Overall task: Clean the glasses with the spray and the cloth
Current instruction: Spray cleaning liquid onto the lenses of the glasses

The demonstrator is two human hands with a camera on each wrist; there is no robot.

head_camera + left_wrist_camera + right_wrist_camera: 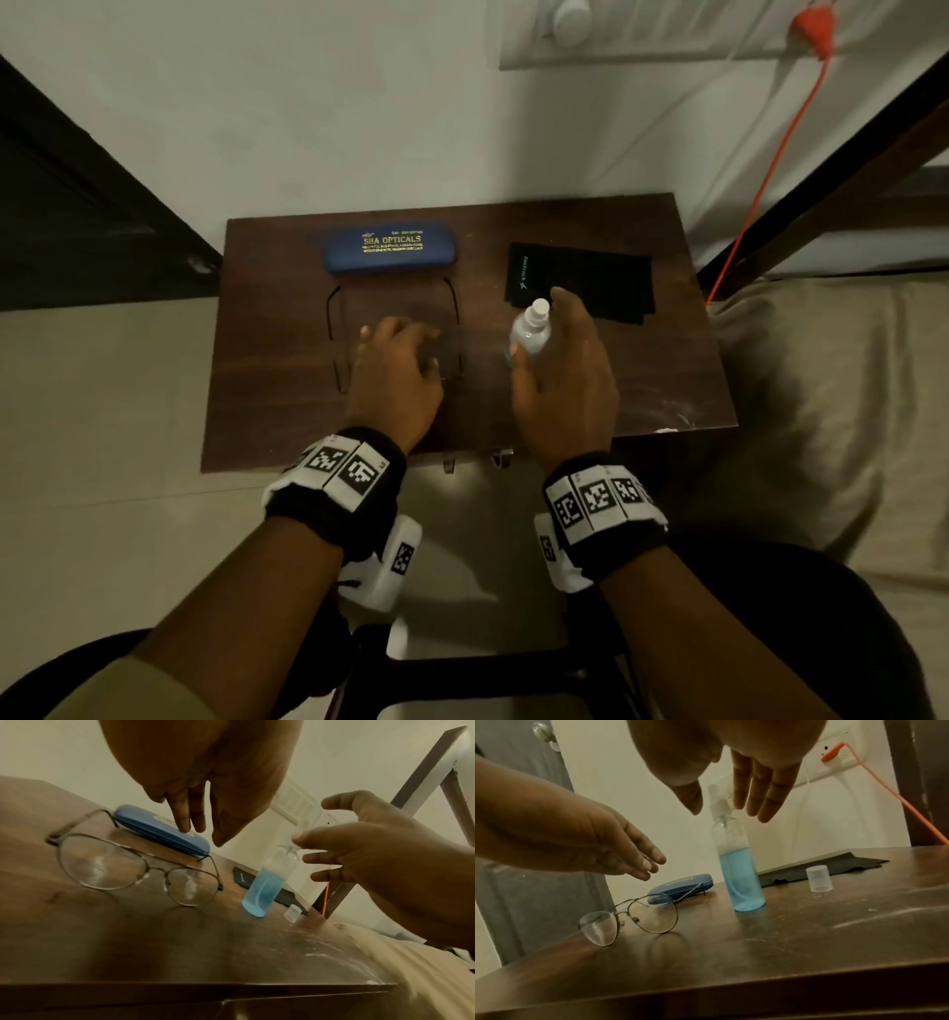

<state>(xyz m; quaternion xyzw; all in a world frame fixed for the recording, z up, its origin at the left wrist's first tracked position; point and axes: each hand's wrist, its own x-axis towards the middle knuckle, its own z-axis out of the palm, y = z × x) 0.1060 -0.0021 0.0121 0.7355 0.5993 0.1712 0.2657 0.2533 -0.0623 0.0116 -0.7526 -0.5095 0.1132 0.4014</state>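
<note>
Both hands empty — right hand spread around upright spray bottle, left hand over glasses; a clumsy grab could topple it.

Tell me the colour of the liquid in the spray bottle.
Light blue liquid in the clear spray bottle, clearest from the right wrist.

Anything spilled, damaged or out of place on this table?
Nothing spilled or broken. The spray bottle stands upright with its clear cap off, upright beside the black cloth. The glasses' lenses look smeared, and the table shows pale scuff streaks.
</note>
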